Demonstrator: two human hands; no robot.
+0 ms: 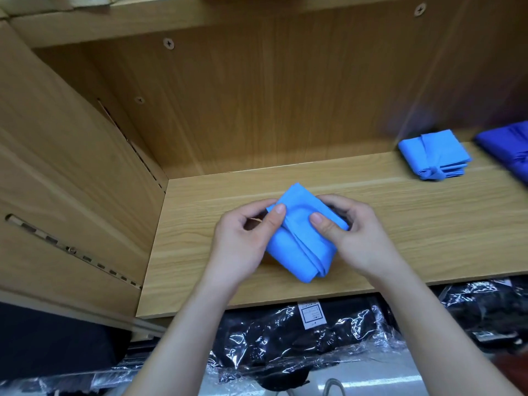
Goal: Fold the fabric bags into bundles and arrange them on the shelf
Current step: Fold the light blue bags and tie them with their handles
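The bag (297, 241) and the bundle (437, 152) were light blue, and the cloth (508, 147) near the bundle was dark blue. The shelf (400, 224) had a pale wood grain. The packages (300, 332) below were black.

Wooden shelf board (200, 252) fills mid-frame, with the back panel (271, 95) at 12 o'clock and a side panel with a slotted rail (71, 250) at 9 o'clock. Just below centre, a light blue folded bag (300, 247) lies on the board, its folded end toward 6 o'clock. Left hand (243, 238) grips its 9 o'clock edge with the thumb on top. Right hand (357, 232) grips the 3 o'clock edge, thumb pressing the top and fingers curled round the far side. A tied light blue bundle (434, 155) sits at 2 o'clock, well apart. Dark blue fabric (511, 150), blurred, lies at 3 o'clock by the frame edge. Black plastic-wrapped packages (300, 338) are under the board at 6 o'clock.
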